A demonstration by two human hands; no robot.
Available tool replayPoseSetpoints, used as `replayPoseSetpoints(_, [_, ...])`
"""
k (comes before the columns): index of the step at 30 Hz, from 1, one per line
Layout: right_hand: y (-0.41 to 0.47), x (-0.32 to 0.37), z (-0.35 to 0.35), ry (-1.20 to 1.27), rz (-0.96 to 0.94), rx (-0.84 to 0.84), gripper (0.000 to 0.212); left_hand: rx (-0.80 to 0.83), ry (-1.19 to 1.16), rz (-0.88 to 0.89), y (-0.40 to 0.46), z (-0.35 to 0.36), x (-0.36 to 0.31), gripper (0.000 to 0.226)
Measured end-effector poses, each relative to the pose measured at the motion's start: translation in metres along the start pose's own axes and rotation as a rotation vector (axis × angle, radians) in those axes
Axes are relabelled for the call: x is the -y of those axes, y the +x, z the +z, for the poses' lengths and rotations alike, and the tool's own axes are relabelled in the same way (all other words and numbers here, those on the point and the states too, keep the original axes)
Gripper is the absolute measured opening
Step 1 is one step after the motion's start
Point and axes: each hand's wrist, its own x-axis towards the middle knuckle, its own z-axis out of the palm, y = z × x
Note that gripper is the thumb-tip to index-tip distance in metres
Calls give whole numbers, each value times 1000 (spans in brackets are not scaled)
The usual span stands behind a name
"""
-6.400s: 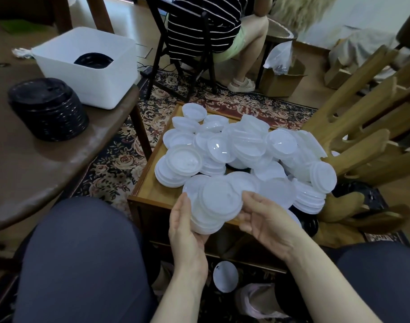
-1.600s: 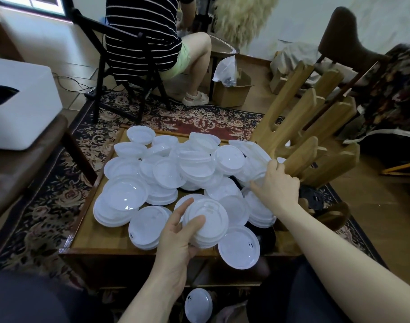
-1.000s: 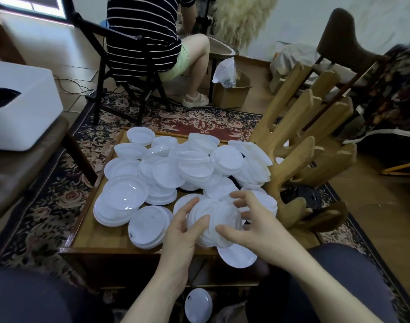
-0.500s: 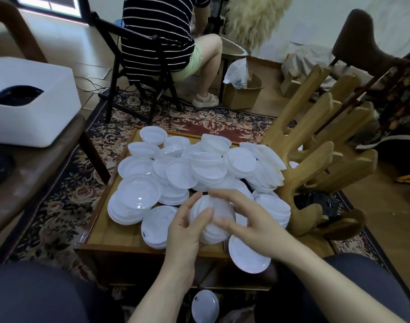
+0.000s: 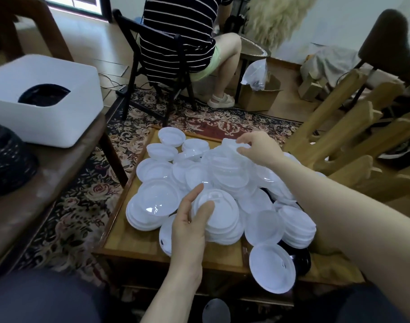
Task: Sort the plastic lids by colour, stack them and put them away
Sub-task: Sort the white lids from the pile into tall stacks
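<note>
Several white plastic lids [image 5: 157, 201] lie in a loose heap on a low wooden tray table [image 5: 131, 245]. My left hand [image 5: 190, 227] grips a stack of white lids [image 5: 220, 220] near the table's front edge, thumb on top. My right hand [image 5: 257, 148] reaches to the far side of the heap and pinches a white lid [image 5: 229, 145] by its rim. A stack of black lids [image 5: 5, 164] stands on the brown table at the left. More black lids [image 5: 44, 97] sit inside a white bin [image 5: 50, 122].
A wooden rack [image 5: 353, 155] with slanted arms stands right of the heap. One white lid [image 5: 271, 269] hangs over the front edge, another [image 5: 216, 311] lies on the floor below. A person sits on a black chair [image 5: 152, 66] beyond the patterned rug.
My right hand left the stack in my left hand and reached to the far side of the heap, where it pinches a lid. The left hand keeps its grip on the stack.
</note>
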Motion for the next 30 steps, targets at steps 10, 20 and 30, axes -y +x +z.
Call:
replayPoseSetpoints(10, [9, -3, 19, -170, 51, 48, 22, -17, -58, -82, 1, 2, 1, 29])
replayPoseSetpoints(20, [6, -5, 21, -180, 29, 19, 22, -3, -44, -106, -2, 4, 3, 29])
replayPoseSetpoints(30, [-25, 8, -22, 532, 168, -332, 14, 7, -48, -107, -3, 3, 2, 23])
